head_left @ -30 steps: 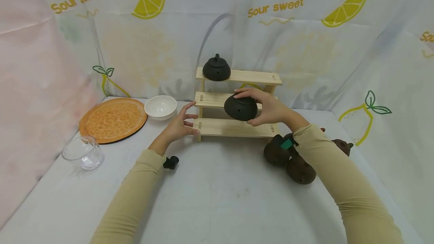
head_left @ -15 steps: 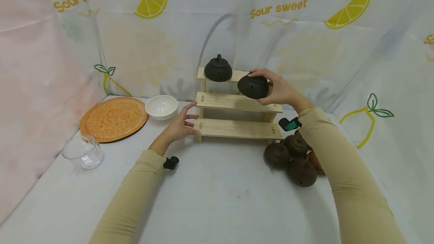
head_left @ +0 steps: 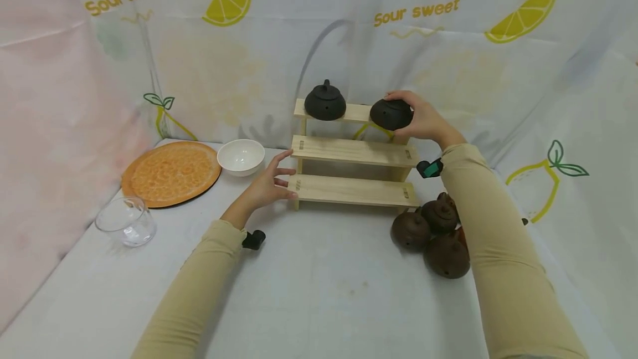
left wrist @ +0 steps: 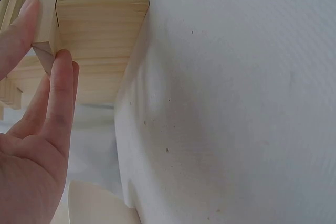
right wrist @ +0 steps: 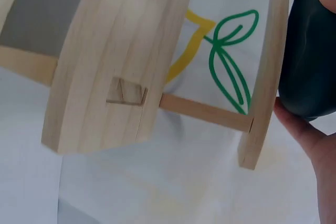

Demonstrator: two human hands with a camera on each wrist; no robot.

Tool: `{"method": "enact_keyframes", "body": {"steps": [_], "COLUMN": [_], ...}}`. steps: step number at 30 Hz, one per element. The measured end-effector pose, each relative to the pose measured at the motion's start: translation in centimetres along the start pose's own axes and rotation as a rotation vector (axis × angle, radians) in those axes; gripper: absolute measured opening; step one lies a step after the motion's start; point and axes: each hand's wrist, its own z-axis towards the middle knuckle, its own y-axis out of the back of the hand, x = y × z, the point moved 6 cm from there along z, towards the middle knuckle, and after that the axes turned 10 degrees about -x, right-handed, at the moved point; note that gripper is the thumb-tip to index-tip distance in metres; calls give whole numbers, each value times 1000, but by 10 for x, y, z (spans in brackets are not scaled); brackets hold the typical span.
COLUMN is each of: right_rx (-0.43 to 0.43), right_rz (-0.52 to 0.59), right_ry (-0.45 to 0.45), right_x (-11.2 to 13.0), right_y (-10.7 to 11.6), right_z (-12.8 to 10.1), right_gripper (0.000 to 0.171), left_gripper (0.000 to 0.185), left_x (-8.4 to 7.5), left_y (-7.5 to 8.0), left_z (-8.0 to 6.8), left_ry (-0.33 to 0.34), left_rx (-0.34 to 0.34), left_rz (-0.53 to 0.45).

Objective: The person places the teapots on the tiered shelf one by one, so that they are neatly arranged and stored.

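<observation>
I see a long, plain tan left sleeve [head_left: 201, 281] ending just behind the bare left hand [head_left: 268, 186], and a matching right sleeve [head_left: 503, 259] behind the bare right hand [head_left: 427, 121]. The cloth creases softly toward the cuffs [head_left: 455, 158]. Beside the left cuff I make out a small black block [head_left: 254, 240]; a similar dark block [head_left: 422, 169] behind the right hand carries a green patch [head_left: 432, 169].
</observation>
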Motion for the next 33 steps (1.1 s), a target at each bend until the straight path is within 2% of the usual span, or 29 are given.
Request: {"method": "enact_keyframes", "body": {"steps": [12, 19, 24, 33], "right_rx": [3, -57, -99, -32], "right_rz": [-132, -18, 20, 36], "right_ry": [-27, -97, -147, -126], "right_x": [-4, -2, -7, -13], "right_y": [3, 5, 6, 8], "right_z": [-4, -10, -13, -8], "right_gripper": [68, 64, 61, 58], "left_gripper": [103, 103, 103, 103], "left_x": [-2, -1, -1, -3], "left_y": [-3, -1, 0, -1], "left_z": [0, 0, -1, -1], "left_ry": [-4, -4, -12, -3], "left_rx": [11, 12, 11, 2], "left_rz": [5, -5, -1, 0]}}
